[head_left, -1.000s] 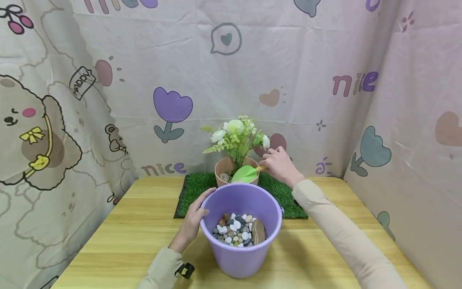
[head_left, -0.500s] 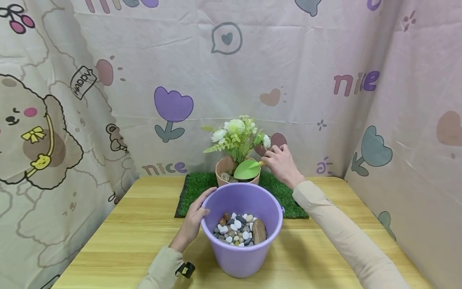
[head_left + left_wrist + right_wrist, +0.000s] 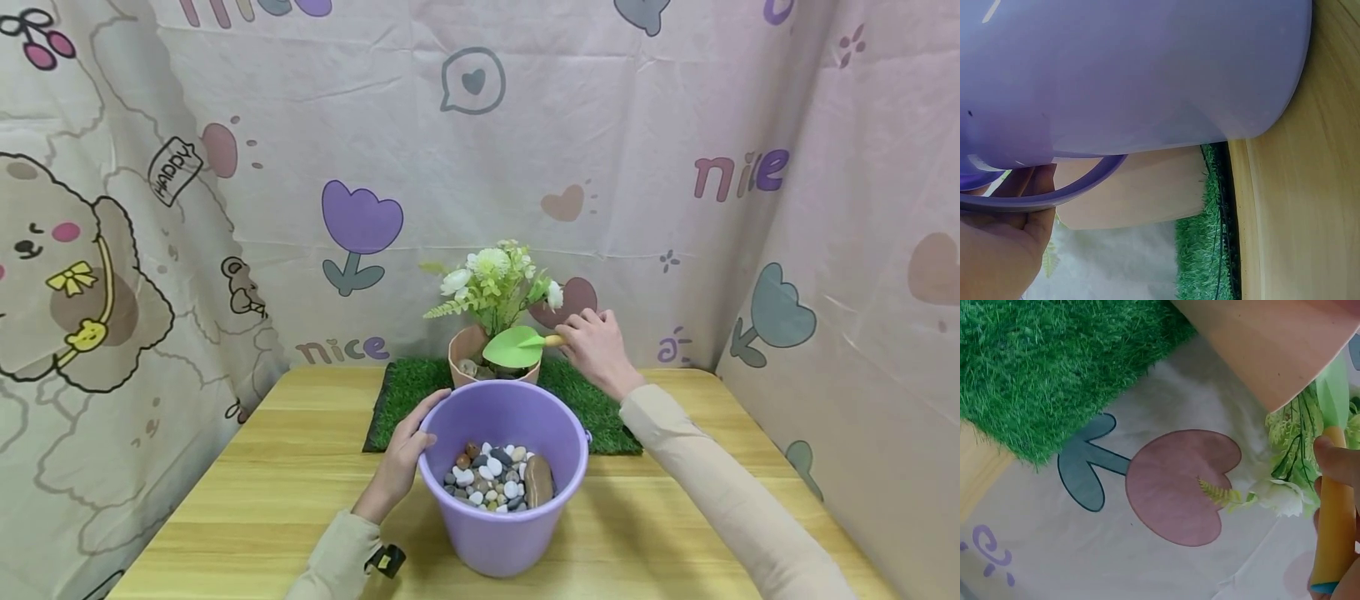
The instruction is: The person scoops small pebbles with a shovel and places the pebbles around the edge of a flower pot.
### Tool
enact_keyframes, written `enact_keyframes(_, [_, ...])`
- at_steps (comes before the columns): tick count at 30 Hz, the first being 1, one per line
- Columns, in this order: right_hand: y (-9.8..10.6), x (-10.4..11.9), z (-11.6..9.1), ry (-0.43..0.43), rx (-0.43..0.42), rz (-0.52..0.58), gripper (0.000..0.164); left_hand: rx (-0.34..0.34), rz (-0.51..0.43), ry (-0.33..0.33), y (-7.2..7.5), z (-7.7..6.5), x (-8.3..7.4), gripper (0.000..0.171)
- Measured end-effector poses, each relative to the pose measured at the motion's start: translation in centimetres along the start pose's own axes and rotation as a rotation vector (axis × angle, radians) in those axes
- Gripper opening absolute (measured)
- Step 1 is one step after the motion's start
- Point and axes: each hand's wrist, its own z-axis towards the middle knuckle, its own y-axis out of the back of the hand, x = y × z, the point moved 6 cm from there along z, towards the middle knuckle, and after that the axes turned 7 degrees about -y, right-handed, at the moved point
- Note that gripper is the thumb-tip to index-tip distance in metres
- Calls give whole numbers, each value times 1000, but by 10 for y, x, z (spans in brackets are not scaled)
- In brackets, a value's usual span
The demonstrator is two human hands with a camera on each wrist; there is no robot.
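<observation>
A purple bucket point(image 3: 498, 546) holds pebbles point(image 3: 487, 475) and one large brown stone point(image 3: 537, 481). My left hand point(image 3: 400, 458) grips its left rim; in the left wrist view the fingers pass by the purple carrying handle point(image 3: 1054, 199). My right hand point(image 3: 600, 354) holds a toy trowel by its yellow handle point(image 3: 1335, 519). The trowel's green blade point(image 3: 514, 347) is over the pink flowerpot point(image 3: 459, 358), its broad face showing, with no stones visible on it. White and pale green flowers point(image 3: 491, 275) rise from the pot, where some stones point(image 3: 468, 367) lie.
The pot stands on a green artificial grass mat point(image 3: 592, 408) at the back of the wooden table point(image 3: 247, 483). A printed cloth point(image 3: 480, 167) hangs close behind. The bucket is in front of the pot and hides its lower part.
My right hand has shifted slightly right. The trowel blade has turned and risen a little over the pot, and more of its handle shows. Left hand and bucket stay put.
</observation>
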Motion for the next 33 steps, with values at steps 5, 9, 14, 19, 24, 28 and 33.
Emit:
enact_keyframes(5, [-2, -6, -9, -74, 77, 42, 26, 0, 0, 2, 0, -1, 0, 68])
enact_keyframes(9, [-5, -11, -14, -120, 143, 80, 29, 0, 2, -1, 0, -1, 0, 68])
enact_keyframes(14, [-5, -15, -18, -155, 182, 113, 27, -9, 2, -13, 1, 0, 1, 68])
enact_keyframes(19, [-9, -19, -25, -183, 235, 135, 25, -17, 6, -23, 1, 1, 0, 68])
enact_keyframes(24, [-8, -20, -28, -196, 251, 152, 25, -13, 0, -24, 1, 1, -1, 68])
enact_keyframes(28, [-3, -18, -28, -201, 273, 166, 24, -12, 1, -22, 1, 1, -1, 68])
enact_keyframes(33, [4, -14, -26, -187, 287, 176, 26, -7, -3, -21, 0, 0, -1, 68])
